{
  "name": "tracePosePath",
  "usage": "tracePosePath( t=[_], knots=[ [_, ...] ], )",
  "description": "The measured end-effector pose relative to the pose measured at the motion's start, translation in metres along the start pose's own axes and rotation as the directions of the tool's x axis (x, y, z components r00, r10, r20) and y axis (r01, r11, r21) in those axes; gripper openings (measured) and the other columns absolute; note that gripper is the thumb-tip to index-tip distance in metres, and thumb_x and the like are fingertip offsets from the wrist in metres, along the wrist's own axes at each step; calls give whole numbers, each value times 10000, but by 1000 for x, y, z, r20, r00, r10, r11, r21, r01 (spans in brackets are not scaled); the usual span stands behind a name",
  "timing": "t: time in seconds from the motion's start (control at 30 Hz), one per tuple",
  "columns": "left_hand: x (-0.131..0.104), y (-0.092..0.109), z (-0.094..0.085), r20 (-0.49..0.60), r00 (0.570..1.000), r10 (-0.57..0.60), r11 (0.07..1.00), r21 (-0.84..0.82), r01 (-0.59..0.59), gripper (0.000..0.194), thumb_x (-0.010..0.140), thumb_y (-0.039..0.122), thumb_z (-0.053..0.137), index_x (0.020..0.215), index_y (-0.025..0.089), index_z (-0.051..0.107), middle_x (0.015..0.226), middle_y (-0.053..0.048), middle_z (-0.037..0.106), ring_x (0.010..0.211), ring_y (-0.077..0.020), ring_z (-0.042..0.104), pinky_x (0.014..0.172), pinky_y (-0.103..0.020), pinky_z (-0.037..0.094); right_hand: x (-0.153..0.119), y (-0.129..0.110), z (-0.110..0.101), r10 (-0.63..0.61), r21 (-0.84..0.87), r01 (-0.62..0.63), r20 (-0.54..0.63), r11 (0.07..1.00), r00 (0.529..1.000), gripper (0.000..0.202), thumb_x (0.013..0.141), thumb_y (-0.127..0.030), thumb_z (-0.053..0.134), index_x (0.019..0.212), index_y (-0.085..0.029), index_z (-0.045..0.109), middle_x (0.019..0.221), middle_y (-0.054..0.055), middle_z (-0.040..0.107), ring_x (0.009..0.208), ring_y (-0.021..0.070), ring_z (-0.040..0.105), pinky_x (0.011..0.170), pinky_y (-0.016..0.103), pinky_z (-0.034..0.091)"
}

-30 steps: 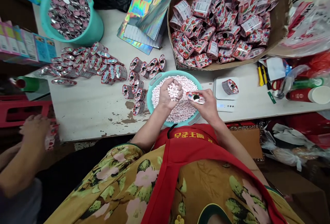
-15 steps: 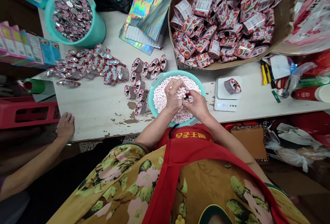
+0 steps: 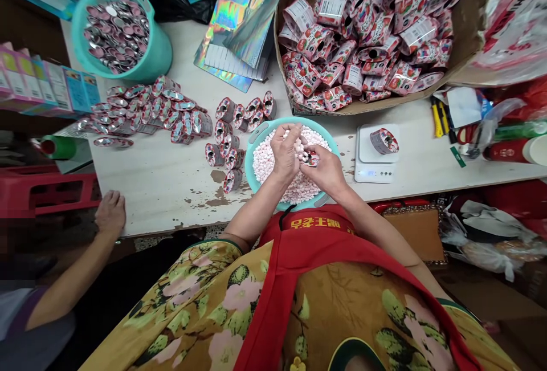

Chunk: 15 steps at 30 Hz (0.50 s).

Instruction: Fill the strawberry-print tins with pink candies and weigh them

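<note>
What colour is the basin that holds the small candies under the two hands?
The basin is teal, best seen in the head view; the candies are pale pink and white.

Teal plastic bucket (image 3: 159,52) at the far left corner of the worn white counter (image 3: 162,177), full of round silver lids (image 3: 116,28). Just in front of it, a heap of lidded strawberry-print tins (image 3: 149,110); a smaller cluster of open tins (image 3: 233,131) lies nearer the middle. Holographic foil pouches (image 3: 235,23) fanned out at the back. Big brown cardboard box (image 3: 465,29) far right, piled with strawberry-print tins (image 3: 363,35). Small white digital scale (image 3: 374,163) carries one tin (image 3: 384,141). Yellow utility knives (image 3: 437,117) beside it. Another person's hand (image 3: 110,212) rests on the counter's near left edge.
</note>
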<state>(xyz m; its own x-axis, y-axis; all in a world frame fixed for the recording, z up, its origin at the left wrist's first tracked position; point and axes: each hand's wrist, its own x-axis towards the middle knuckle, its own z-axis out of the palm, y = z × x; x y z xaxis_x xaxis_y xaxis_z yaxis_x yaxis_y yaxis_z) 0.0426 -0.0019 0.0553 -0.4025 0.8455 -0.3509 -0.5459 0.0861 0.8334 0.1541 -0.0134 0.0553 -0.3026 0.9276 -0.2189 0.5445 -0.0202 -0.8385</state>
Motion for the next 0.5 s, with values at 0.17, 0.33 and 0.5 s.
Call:
tracePosePath(
  t=[0.17,0.33,0.5],
  knots=[
    [0,3,4,16,1000,26,999,27,-27,342,833,397,810,762,202,539,610,52,555,513,-80,514,523,-214,410,1,0,-2,18,-29,-19,-5,999,1000,254,734,-304,717,978,-242,688,1001,43,765,920,284,696,811,394,538],
    [4,2,6,-14,999,46,998,45,-45,365,852,353,818,733,196,510,601,67,506,488,-61,469,504,-207,388,1,2,-2,30,-31,-30,-15,999,999,304,729,-280,723,1028,-237,698,1028,50,761,939,287,698,843,405,538],
    [5,1,9,42,998,48,999,-6,-48,382,799,411,862,796,200,543,551,88,489,447,-60,443,441,-202,340,-1,2,-4,-29,-44,29,-1,999,1000,296,746,-263,711,1037,-210,695,1064,75,749,992,283,690,871,391,534]
  ],
)
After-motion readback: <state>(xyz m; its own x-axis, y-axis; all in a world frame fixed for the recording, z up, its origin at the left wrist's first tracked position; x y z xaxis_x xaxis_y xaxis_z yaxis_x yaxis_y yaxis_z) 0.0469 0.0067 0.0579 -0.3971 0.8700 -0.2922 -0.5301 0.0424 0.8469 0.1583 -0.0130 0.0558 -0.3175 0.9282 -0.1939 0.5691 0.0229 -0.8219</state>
